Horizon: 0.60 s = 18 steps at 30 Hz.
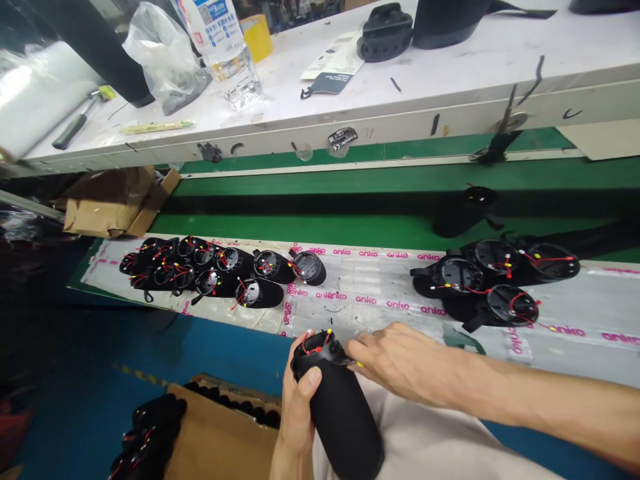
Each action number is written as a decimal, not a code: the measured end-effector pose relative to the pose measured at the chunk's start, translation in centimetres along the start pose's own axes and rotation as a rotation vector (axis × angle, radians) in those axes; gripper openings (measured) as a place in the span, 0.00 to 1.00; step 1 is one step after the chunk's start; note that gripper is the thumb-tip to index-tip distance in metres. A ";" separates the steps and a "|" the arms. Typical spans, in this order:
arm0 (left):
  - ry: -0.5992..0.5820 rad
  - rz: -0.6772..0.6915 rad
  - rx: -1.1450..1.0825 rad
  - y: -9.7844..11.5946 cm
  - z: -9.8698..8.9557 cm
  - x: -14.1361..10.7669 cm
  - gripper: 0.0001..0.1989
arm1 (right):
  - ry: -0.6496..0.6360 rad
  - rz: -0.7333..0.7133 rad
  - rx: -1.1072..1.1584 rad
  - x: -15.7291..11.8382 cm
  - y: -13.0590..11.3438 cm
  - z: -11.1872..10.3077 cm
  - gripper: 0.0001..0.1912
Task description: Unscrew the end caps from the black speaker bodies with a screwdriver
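My left hand [300,400] is wrapped round a black cylindrical speaker body [345,420], tilted with its open end up and away from me. Red wires with a yellow-tipped connector stick out of that end. At its upper rim, my right hand [375,353] is closed in a pinch. A small dark piece with a bit of yellow shows at the fingertips, too little to name. Several similar speaker bodies [307,268] stand grouped on the bench to the left, their red wires showing. More speaker bodies [513,305] stand on the right side.
The bench [365,303] is covered with anko-printed tape. Behind it runs a green surface [310,230] under a white shelf [280,100] bearing a water bottle [235,80] and a hammer-like tool [75,130]. Cardboard boxes lie back left [105,213] and below [220,433].
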<state>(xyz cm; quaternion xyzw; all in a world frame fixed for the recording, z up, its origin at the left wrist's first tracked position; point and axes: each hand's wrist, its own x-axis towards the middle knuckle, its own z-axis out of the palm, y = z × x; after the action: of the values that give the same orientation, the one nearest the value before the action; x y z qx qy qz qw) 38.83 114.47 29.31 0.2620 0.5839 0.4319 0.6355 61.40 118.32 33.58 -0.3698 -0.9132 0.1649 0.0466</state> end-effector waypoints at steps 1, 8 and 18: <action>0.001 0.009 0.018 0.0 0.0 0.0 0.42 | 0.008 -0.010 -0.016 -0.1 0.1 0.2 0.09; 0.096 0.128 0.249 0.0 0.3 -0.8 0.40 | -0.048 -0.099 -0.264 -0.9 -0.4 -0.6 0.10; 0.151 0.172 0.477 0.7 -0.2 -1.5 0.40 | -0.086 -0.067 -0.329 -0.4 -1.9 -4.7 0.14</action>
<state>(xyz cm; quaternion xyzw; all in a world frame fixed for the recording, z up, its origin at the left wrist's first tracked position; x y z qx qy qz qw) 38.56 113.52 30.63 0.4202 0.6907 0.3526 0.4713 61.39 118.01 38.70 -0.3342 -0.9409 0.0273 -0.0483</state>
